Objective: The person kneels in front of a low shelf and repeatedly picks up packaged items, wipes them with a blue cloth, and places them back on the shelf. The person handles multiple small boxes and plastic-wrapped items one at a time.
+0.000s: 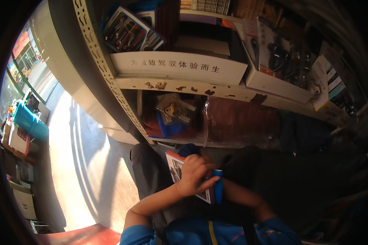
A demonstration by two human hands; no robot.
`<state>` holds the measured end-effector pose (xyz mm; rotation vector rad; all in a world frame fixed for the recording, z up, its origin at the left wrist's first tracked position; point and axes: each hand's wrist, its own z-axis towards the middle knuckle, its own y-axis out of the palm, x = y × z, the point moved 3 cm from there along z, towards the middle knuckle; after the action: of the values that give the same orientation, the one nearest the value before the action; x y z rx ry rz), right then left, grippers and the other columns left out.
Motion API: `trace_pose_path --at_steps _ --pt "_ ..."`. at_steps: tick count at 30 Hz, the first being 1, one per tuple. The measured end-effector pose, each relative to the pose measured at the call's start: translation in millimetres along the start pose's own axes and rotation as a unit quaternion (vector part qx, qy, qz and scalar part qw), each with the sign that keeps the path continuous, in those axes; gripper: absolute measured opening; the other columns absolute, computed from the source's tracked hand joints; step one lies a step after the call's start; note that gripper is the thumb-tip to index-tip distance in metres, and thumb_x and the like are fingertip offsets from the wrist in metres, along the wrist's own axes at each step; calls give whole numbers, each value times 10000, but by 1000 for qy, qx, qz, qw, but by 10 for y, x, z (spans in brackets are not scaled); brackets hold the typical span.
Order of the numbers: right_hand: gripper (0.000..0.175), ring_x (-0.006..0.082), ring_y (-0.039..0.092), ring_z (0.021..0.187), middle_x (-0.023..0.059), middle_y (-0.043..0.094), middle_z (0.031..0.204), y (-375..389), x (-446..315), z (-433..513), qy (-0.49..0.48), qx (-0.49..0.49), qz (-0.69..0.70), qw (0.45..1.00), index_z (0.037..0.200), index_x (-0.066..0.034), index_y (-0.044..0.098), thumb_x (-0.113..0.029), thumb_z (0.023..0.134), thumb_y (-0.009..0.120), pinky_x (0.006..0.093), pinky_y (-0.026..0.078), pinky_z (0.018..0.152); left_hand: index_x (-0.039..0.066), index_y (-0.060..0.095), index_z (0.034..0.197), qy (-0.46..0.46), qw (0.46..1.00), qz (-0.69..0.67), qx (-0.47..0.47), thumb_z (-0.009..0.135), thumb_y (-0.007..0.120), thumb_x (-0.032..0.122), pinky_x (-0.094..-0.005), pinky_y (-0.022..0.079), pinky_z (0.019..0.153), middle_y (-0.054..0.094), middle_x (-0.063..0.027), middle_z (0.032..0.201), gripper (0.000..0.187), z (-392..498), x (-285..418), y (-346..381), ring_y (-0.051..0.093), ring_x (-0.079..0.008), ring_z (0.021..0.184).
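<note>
A flat printed carton (176, 165) with red and blue edges is tilted above my lap. It resembles the boxed pack on the shelf. My left hand (193, 177) lies across its face, the thumb reaching the blue side. Mostly hidden behind the carton and my left hand, my right hand (208, 157) shows only as blurred, shaded fingers near the top edge. A bundled dark blue cloth (188, 150) sits against that edge, close to the fingers of both hands. Whether the right hand grips the cloth or the carton cannot be made out.
Before me stands a metal shelf (184, 85) with chipped paint. A boxed pack with pictured or windowed tools (132, 32) leans on its upper level, beside a white display tray (178, 65) bearing writing. Below lies a clear blister pack (173, 108). A turquoise bin (30, 121) stands left.
</note>
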<state>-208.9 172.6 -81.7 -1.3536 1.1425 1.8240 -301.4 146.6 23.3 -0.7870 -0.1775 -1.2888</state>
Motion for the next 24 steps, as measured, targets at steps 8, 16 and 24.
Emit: trace_pose_path --at_steps 8,16,24 --pt "379 220 562 980 147 573 1096 -71 224 33 168 54 -74 982 1206 -1 489 -199 883 490 321 435 867 18 488 957 -260 841 -345 325 956 367 225 -211 341 712 478 -35 853 240 65 -223 -411 417 -89 763" --pt "405 238 580 971 134 579 1097 -418 148 -220 239 -54 301 922 1202 -22 494 -284 898 442 358 462 865 20 320 1258 -154 838 -388 350 811 490 367 -264 368 815 465 -90 962 591 404 -147 -607 478 -175 853" --pt "451 288 591 950 129 603 1062 -1244 758 -322 316 148 392 851 1113 -47 574 -401 875 429 421 480 841 21 371 1306 133 933 44 333 916 450 166 -319 436 852 490 -109 1087 423 1839 23 -1560 507 -193 1019"
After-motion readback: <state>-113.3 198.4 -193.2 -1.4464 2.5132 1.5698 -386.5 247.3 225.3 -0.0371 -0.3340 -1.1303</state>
